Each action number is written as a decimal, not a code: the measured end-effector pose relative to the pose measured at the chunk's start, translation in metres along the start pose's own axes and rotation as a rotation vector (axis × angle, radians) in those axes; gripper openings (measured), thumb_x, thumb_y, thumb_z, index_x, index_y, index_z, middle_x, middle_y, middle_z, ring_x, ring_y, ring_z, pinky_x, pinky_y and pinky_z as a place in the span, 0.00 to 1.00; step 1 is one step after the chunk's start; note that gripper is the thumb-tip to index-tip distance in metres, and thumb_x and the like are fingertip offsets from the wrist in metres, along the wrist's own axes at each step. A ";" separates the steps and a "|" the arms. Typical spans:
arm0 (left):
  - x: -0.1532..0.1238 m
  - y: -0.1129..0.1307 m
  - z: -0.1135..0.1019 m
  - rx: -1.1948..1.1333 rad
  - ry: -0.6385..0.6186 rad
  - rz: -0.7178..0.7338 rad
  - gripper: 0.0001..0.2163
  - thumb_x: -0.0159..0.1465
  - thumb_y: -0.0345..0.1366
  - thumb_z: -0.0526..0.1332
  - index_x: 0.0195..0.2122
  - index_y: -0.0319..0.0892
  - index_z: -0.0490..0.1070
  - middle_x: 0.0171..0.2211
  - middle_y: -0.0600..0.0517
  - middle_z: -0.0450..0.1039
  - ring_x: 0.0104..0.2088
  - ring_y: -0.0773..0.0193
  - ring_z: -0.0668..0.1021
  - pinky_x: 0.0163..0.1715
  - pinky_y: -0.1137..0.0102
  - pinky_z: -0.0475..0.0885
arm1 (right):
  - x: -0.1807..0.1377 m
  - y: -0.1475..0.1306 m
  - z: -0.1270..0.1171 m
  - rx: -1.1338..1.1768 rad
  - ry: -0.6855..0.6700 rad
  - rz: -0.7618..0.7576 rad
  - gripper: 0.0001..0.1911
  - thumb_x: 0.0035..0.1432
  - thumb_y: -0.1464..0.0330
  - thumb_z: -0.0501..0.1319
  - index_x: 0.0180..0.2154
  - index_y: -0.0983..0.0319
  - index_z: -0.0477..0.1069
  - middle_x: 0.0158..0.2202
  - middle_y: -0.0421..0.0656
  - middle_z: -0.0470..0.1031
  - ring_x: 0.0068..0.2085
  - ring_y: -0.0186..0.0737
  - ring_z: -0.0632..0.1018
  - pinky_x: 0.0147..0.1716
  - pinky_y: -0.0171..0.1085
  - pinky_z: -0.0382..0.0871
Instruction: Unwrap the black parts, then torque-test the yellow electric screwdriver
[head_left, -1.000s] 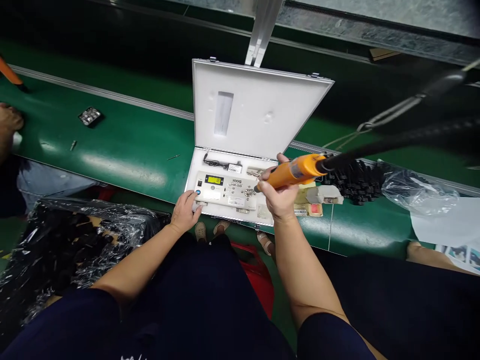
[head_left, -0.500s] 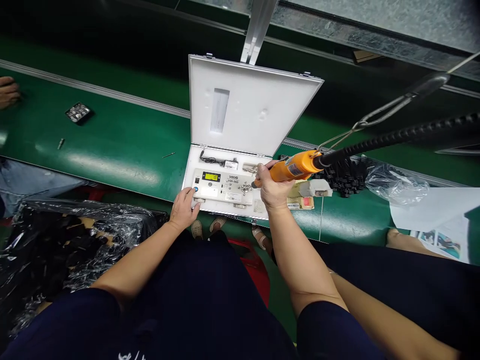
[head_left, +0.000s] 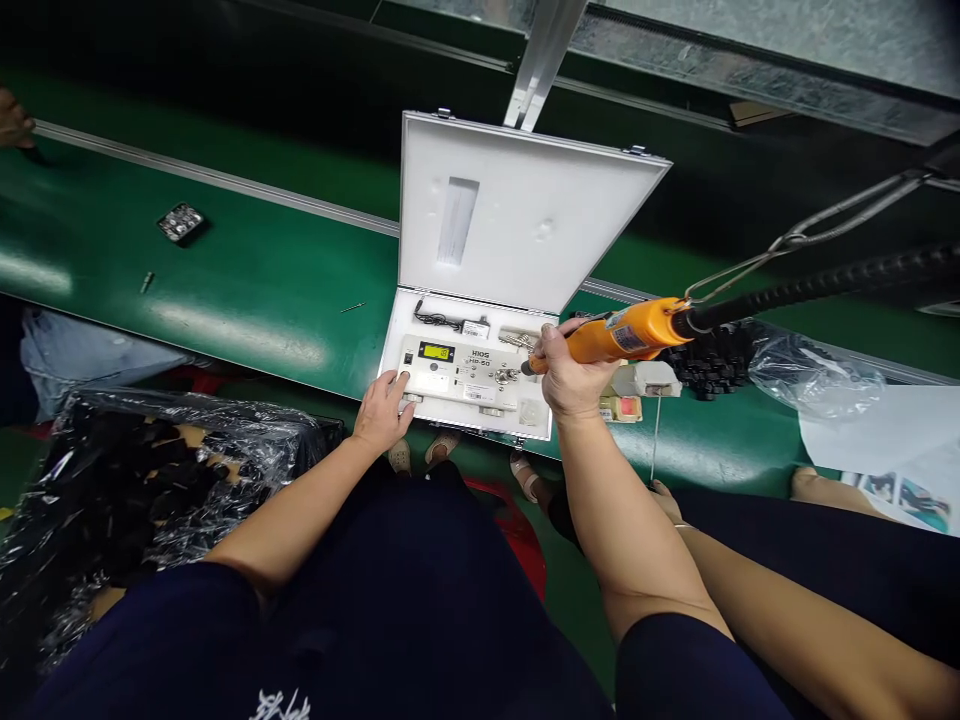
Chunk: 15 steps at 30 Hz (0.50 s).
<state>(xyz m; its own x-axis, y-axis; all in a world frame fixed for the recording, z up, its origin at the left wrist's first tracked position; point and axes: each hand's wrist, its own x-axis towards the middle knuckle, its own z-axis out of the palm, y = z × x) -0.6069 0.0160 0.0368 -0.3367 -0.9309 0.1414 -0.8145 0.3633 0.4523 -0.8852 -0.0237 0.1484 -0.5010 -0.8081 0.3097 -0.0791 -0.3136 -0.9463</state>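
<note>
My right hand (head_left: 574, 375) is wrapped round an orange electric screwdriver (head_left: 630, 330), held tilted with its nose pointing left. The nose sits by the round metal post of a white HIOS torque tester (head_left: 450, 390); whether the bit touches the post I cannot tell. Lit yellow, the tester's display (head_left: 436, 352) shows digits. At the tester's left front corner rests my left hand (head_left: 381, 412), fingers stretched and thumb apart, with one fingertip over the button there. The tester lies in an open foam-lined case (head_left: 525, 210), beside a power adapter (head_left: 475, 328).
A black cable (head_left: 825, 285) and wire loop (head_left: 847, 220) run from the screwdriver to the upper right. Small boxes (head_left: 645, 380), black parts (head_left: 716, 360) and a plastic bag (head_left: 817, 375) lie right. A small tray (head_left: 181, 222) stands left. Co-workers' hands show at far left and lower right.
My left fingertip has moved onto the tester's blue button, which showed uncovered before. The whole view has shifted, so things appear farther right. A co-worker's hand at far left has risen.
</note>
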 end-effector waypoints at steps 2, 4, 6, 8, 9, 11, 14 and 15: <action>0.001 0.000 0.000 -0.003 -0.003 0.007 0.25 0.65 0.39 0.59 0.62 0.37 0.63 0.58 0.36 0.63 0.56 0.44 0.69 0.57 0.50 0.68 | 0.000 -0.002 0.000 -0.008 -0.003 -0.004 0.20 0.51 0.55 0.71 0.33 0.57 0.64 0.23 0.34 0.63 0.21 0.33 0.69 0.21 0.38 0.71; 0.001 0.000 0.000 0.000 -0.002 0.009 0.25 0.65 0.39 0.59 0.62 0.37 0.63 0.58 0.36 0.63 0.56 0.44 0.69 0.57 0.50 0.68 | 0.000 -0.004 0.000 -0.011 -0.012 -0.006 0.20 0.51 0.55 0.71 0.33 0.57 0.64 0.22 0.34 0.64 0.21 0.33 0.69 0.20 0.37 0.71; 0.001 0.000 -0.001 0.007 0.001 0.009 0.25 0.64 0.38 0.59 0.62 0.37 0.64 0.58 0.36 0.63 0.55 0.44 0.70 0.57 0.50 0.68 | 0.000 -0.006 0.000 -0.009 -0.018 -0.006 0.20 0.51 0.55 0.71 0.33 0.57 0.64 0.22 0.34 0.64 0.20 0.32 0.69 0.19 0.37 0.71; 0.001 0.000 -0.001 0.012 0.001 0.009 0.25 0.64 0.38 0.59 0.62 0.37 0.64 0.58 0.36 0.63 0.55 0.44 0.70 0.57 0.50 0.68 | 0.000 -0.007 0.000 -0.007 -0.013 -0.007 0.20 0.50 0.54 0.71 0.33 0.58 0.64 0.21 0.33 0.64 0.20 0.32 0.69 0.19 0.37 0.70; 0.001 0.000 -0.001 0.014 -0.002 0.007 0.25 0.64 0.38 0.59 0.62 0.37 0.64 0.58 0.36 0.63 0.55 0.44 0.70 0.57 0.50 0.68 | 0.000 -0.007 0.000 -0.007 -0.008 -0.007 0.21 0.50 0.54 0.71 0.33 0.58 0.64 0.21 0.33 0.64 0.20 0.32 0.69 0.19 0.37 0.70; 0.001 0.000 -0.001 0.016 -0.009 0.002 0.25 0.64 0.39 0.59 0.62 0.37 0.63 0.58 0.37 0.63 0.56 0.44 0.70 0.57 0.50 0.69 | 0.000 -0.007 -0.001 -0.006 0.000 -0.005 0.21 0.50 0.54 0.71 0.34 0.58 0.65 0.22 0.33 0.64 0.20 0.32 0.69 0.19 0.37 0.71; 0.001 0.000 0.000 0.020 -0.006 0.001 0.25 0.65 0.39 0.59 0.63 0.38 0.63 0.58 0.37 0.63 0.56 0.44 0.69 0.57 0.51 0.69 | 0.000 -0.007 -0.001 0.000 0.000 -0.003 0.20 0.50 0.55 0.71 0.35 0.58 0.66 0.22 0.34 0.65 0.20 0.32 0.69 0.20 0.37 0.71; 0.001 0.000 0.000 0.022 -0.003 0.005 0.25 0.65 0.39 0.59 0.63 0.38 0.63 0.58 0.37 0.63 0.56 0.44 0.69 0.57 0.51 0.69 | 0.000 -0.007 -0.001 0.001 -0.003 -0.002 0.20 0.50 0.55 0.71 0.35 0.59 0.67 0.22 0.34 0.65 0.20 0.32 0.69 0.20 0.37 0.71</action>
<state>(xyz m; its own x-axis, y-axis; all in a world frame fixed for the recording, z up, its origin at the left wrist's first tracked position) -0.6070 0.0153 0.0368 -0.3419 -0.9291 0.1411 -0.8232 0.3686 0.4319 -0.8854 -0.0208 0.1551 -0.4986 -0.8089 0.3116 -0.0795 -0.3153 -0.9457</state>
